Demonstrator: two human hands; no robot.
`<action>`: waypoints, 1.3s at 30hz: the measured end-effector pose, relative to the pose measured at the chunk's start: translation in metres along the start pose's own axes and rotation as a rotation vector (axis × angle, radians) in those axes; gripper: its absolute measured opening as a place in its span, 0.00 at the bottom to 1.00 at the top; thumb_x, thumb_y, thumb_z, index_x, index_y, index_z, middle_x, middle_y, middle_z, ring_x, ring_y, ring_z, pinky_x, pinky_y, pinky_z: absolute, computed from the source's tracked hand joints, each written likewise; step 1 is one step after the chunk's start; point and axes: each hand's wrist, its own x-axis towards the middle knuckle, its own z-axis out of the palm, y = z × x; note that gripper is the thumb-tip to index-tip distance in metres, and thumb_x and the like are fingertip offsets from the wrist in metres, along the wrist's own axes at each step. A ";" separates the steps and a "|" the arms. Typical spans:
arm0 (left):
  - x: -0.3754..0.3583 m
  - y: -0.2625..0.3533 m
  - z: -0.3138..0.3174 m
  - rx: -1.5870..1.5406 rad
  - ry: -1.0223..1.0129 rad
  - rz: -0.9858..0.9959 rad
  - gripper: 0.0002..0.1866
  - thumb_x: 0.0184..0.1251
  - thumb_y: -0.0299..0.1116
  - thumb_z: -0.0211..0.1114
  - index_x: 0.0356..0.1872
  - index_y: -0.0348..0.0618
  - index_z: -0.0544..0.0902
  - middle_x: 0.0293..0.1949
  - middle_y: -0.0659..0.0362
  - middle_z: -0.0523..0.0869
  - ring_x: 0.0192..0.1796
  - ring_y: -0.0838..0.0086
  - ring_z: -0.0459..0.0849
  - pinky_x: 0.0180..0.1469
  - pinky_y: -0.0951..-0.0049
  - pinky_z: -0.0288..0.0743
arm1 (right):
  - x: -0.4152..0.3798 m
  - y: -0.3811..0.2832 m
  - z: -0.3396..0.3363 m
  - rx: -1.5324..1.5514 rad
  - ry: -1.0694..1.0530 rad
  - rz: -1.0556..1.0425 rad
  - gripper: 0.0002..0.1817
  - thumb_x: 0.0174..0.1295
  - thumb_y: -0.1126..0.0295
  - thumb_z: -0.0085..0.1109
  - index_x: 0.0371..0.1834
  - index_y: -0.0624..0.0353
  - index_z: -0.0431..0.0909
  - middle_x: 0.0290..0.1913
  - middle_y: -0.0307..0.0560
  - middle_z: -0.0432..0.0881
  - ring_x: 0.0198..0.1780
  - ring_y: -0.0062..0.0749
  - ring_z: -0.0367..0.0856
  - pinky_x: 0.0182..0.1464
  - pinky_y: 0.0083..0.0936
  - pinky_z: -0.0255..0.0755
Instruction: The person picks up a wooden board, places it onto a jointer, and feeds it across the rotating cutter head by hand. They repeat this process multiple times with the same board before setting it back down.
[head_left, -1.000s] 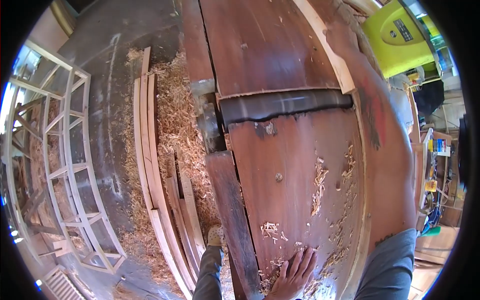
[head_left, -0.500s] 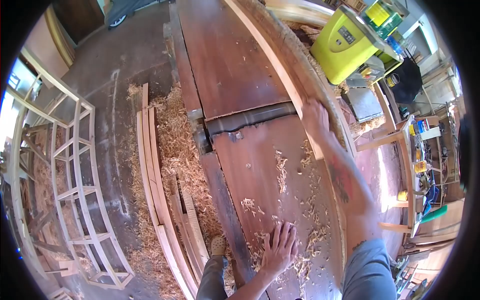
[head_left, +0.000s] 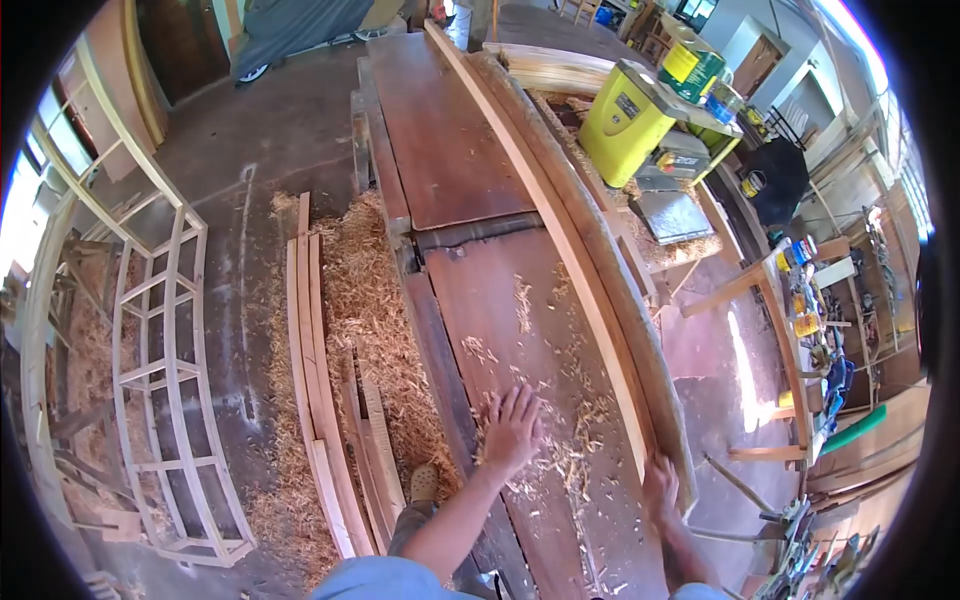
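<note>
A long pale wooden strip (head_left: 566, 250) lies along the right side of the reddish-brown machine table (head_left: 450, 160), against a thick wooden fence (head_left: 600, 255). My right hand (head_left: 661, 488) is at the near end of the strip and fence, its fingers bent around something I cannot make out. My left hand (head_left: 512, 432) rests palm down on the table, fingers spread, among curled shavings (head_left: 590, 420). Beyond both hands, a dark cylinder (head_left: 475, 232) crosses a gap in the table.
Wooden boards (head_left: 312, 370) lie on shavings at left, beside a slatted wooden frame (head_left: 172, 370). A lime-green machine (head_left: 622, 120) stands beyond the fence. A cluttered workbench (head_left: 790, 350) is at right. A shoe (head_left: 424, 483) shows beside the table.
My right hand has moved back toward me, from beside the roller to the near end. The strip now reaches farther toward me. My left hand stays flat on the table. The view has shifted.
</note>
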 end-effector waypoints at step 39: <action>0.013 0.239 0.081 -0.195 -0.037 -0.609 0.57 0.52 0.39 0.70 0.76 0.36 0.39 0.74 0.34 0.46 0.77 0.41 0.49 0.76 0.43 0.41 | -0.448 0.072 0.022 0.353 0.257 0.511 0.31 0.45 0.71 0.73 0.52 0.59 0.67 0.50 0.56 0.71 0.53 0.56 0.69 0.56 0.48 0.64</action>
